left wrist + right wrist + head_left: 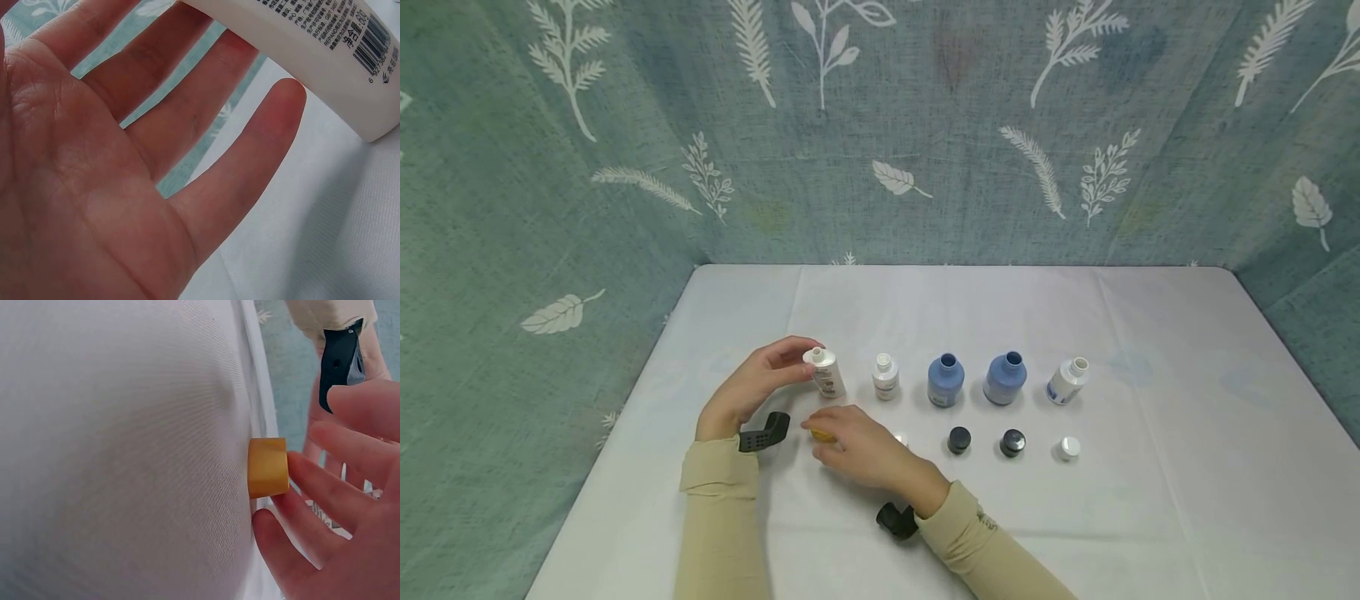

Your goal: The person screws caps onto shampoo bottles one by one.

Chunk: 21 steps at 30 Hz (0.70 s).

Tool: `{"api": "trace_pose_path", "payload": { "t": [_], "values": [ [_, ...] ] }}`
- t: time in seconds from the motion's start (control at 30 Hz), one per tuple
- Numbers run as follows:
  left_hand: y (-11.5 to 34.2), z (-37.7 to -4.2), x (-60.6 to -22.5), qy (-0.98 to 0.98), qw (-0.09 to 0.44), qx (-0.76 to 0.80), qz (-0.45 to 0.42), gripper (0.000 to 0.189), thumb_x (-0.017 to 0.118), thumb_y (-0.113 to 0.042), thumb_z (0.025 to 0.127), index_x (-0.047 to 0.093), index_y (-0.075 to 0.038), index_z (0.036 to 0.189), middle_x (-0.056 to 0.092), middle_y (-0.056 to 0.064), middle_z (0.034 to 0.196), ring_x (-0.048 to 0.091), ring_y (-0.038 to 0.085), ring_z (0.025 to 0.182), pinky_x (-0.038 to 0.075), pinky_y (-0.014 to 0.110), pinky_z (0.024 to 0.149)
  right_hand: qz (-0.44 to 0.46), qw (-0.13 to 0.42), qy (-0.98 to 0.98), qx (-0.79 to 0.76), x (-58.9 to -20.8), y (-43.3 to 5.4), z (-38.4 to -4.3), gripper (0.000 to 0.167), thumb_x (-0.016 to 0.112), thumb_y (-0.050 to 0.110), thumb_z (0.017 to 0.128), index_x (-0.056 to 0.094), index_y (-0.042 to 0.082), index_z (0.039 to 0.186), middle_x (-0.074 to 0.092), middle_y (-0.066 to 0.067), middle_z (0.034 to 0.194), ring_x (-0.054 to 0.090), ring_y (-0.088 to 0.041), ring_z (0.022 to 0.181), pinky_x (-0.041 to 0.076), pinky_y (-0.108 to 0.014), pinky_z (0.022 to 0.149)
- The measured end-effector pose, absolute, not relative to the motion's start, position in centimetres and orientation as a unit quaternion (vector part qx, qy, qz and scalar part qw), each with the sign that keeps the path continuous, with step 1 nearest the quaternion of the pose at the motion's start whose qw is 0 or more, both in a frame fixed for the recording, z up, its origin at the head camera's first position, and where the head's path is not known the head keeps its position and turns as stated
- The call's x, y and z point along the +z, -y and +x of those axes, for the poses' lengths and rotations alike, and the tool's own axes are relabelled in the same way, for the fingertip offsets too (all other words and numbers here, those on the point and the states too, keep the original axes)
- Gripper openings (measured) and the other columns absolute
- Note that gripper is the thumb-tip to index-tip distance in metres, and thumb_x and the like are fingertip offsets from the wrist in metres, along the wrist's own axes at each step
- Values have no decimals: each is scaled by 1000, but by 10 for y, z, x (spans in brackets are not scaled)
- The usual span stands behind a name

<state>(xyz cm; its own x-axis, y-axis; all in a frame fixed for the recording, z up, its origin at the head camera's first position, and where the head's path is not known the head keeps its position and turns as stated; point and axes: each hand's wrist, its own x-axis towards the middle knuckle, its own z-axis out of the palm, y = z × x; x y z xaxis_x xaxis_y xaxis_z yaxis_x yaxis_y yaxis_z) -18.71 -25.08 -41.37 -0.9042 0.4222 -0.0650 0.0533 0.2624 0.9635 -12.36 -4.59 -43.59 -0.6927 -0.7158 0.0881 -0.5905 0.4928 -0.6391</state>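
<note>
My left hand (pixel 760 382) holds a white bottle (pixel 827 377) with an uncapped nozzle, thumb and fingers at its sides. In the left wrist view the fingertips lie against this bottle (pixel 312 50), which bears printed text and a barcode. A yellow cap (pixel 268 467) sits on the white cloth just in front of the bottle. My right hand (pixel 861 446) is over that cap, its fingers loosely bent and spread. Fingertips are close beside or touching the cap in the right wrist view, while the thumb (pixel 362 406) stands away from it.
Right of the held bottle stand a small white bottle (pixel 886 379), two blue bottles (pixel 945 383) (pixel 1004 382) and another white bottle (pixel 1067 383), all uncapped. In front lie two black caps (pixel 958 440) (pixel 1012 443) and a white cap (pixel 1068 448); another white cap (pixel 901 438) is partly hidden.
</note>
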Motion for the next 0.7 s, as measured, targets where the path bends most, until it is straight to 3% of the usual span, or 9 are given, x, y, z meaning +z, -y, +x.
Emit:
{"api": "trace_pose_path", "payload": {
  "t": [0.4, 0.7],
  "values": [
    [241, -177, -393, -786, 155, 579, 150, 37, 60, -20, 86, 51, -10, 121, 56, 7, 115, 50, 20, 107, 35, 43, 91, -400, 52, -865, -298, -438, 45, -124, 30, 58, 18, 86, 59, 18, 115, 53, 3, 114, 46, -13, 103, 35, -25, 90],
    [241, -177, -391, -785, 162, 582, 139, 37, 61, -20, 85, 52, -11, 120, 55, 7, 116, 50, 21, 107, 34, 44, 91, -379, 64, -879, -283, -438, 47, -121, 37, 65, 16, 79, 59, 19, 116, 53, 2, 108, 46, -12, 95, 37, -21, 81]
  ]
}}
